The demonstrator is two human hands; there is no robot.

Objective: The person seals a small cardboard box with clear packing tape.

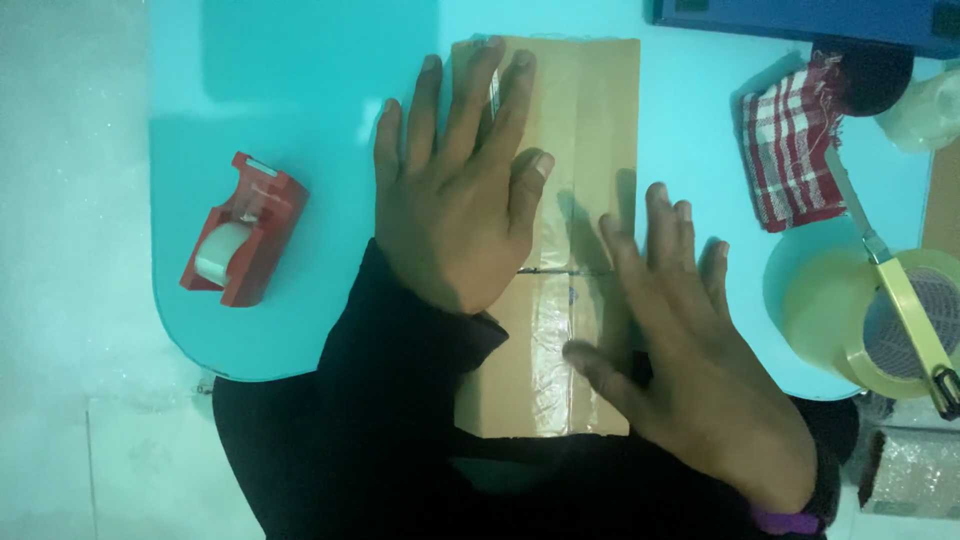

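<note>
A flat brown cardboard box point(590, 120) lies lengthwise on the turquoise table point(300, 110), with clear tape running along its middle seam. My left hand point(455, 190) lies flat, palm down, fingers spread over the box's upper left half. Lower on the box, my right hand point(680, 350) presses its right side, fingers apart, thumb on the taped seam. Neither hand holds anything. Dark sleeves cover both forearms and hide the box's near left corner.
A red tape dispenser point(243, 230) with a white roll sits at the left. A red-and-white checked cloth point(790, 150) lies at the right, near a large roll of clear tape point(860, 320) with a yellow-handled cutter point(905, 310). A blue object point(800, 18) borders the far edge.
</note>
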